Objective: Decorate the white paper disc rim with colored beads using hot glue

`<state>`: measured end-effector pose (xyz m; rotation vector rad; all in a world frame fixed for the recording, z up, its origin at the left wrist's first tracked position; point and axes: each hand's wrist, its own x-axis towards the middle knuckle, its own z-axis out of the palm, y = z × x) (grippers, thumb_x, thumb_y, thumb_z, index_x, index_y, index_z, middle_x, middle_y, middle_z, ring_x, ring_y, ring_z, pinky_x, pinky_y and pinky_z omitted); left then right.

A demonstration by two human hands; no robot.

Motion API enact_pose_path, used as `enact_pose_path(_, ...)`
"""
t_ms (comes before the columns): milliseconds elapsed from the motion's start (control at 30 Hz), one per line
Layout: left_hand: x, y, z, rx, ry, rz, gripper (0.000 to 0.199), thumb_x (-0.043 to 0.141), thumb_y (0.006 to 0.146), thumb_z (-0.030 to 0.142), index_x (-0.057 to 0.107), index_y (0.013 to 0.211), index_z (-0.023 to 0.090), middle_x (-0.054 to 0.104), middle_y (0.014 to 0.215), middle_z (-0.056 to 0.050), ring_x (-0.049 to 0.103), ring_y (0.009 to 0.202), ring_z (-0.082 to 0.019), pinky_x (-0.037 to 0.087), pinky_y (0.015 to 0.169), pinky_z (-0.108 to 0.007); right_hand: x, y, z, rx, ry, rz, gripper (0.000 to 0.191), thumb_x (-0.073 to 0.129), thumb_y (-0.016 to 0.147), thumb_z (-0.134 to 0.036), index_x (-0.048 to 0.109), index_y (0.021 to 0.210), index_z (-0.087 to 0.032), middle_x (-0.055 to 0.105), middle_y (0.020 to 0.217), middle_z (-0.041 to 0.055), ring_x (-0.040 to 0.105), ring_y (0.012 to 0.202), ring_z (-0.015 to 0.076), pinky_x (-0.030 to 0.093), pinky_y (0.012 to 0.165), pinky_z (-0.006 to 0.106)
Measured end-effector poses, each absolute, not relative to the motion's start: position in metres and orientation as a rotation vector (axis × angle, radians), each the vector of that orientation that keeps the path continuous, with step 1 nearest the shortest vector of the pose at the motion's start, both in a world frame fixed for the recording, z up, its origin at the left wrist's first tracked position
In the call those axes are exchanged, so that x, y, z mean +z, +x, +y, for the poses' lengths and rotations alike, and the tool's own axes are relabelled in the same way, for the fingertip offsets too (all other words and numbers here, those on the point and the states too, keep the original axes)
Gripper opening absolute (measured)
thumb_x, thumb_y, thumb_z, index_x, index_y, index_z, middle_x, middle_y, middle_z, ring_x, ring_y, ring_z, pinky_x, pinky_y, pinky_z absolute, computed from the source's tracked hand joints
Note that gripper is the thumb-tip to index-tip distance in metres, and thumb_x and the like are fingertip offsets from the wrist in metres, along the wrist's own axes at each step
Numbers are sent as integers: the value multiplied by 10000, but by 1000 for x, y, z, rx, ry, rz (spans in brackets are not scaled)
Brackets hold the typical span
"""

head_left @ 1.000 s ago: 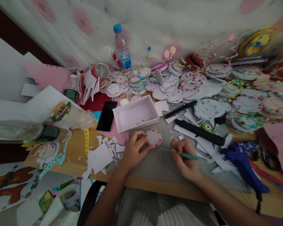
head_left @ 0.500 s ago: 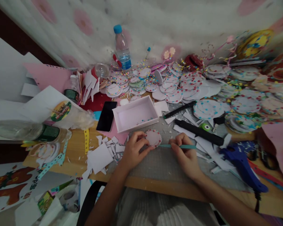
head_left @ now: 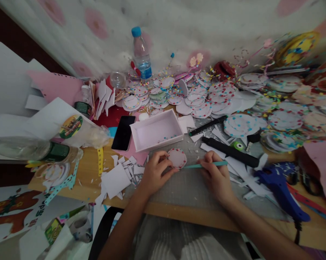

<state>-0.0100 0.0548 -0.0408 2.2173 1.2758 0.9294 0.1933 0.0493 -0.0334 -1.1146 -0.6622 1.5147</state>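
Behind the left hand, a dotted disc is partly hidden.

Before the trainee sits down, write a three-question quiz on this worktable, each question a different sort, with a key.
1. Which hand holds the thin teal stick?
2. True or false: the smartphone lies inside the open white box.
3. What does the left hand hold? A: a blue glue gun. B: a small disc with a red-dotted edge. C: a blue-capped bottle.

Key:
1. The right hand.
2. False: the smartphone lies to the left of the open white box.
3. B.
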Motion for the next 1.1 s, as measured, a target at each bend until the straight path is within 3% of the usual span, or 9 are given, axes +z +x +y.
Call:
enact_pose_path(100,-40,-10,55,926,2211,1287,130,641,864,316,602,840,194,509,1071,-67,564,931,-179,490,829,-324,-31,195,54,1510,-1085,-532,270,630,752,-202,367,702,-237,261,517,-95,153,437,77,84,415,242)
enact_pose_path(233,-41,-12,55,912,2210,1272,133,633,869,330,612,895,201,513,1090,-76,562,949,-188,489,843,-336,-27,196,58,1490,-1031,-491,238,610,731,-190,378,704,-237,234,484,-100,157,424,78,127,425,242)
enact_pose_path(367,-43,-13,54,889,2258,1233,261,619,877,355,602,1103,226,522,1137,-95,557,1002,-211,493,860,-353,-26,196,58,1507,-988,-486,198,608,731,-207,414,705,-233,263,463,-94,181,414,78,141,428,240)
enact_pose_path(567,-25,-12,48,903,2378,1334,447,522,926,292,436,1359,224,461,1301,-149,560,1043,-221,469,923,-397,-29,197,58,1509,-912,-558,128,596,770,-245,469,755,-235,310,453,-93,209,411,82,186,449,244)
enact_pose_path(767,-9,-22,61,1001,2365,1798,368,525,911,226,517,1278,198,552,1293,-137,493,1219,-280,362,1035,-470,-32,197,58,1463,-951,-707,118,586,818,-320,497,801,-244,382,493,-69,327,449,112,237,461,255)
enact_pose_path(900,-20,-30,70,881,2384,1856,264,476,926,179,592,1163,189,679,1104,-94,588,1067,-250,324,1051,-501,-36,195,60,1398,-991,-753,129,614,805,-330,531,838,-236,425,548,-56,383,490,116,281,486,253)
enact_pose_path(1100,-32,-28,63,973,2346,1869,220,500,892,128,643,1048,187,712,952,-54,602,902,-223,310,1039,-487,-37,199,59,1292,-1012,-836,122,632,823,-336,563,838,-236,488,561,-43,426,539,118,326,537,244)
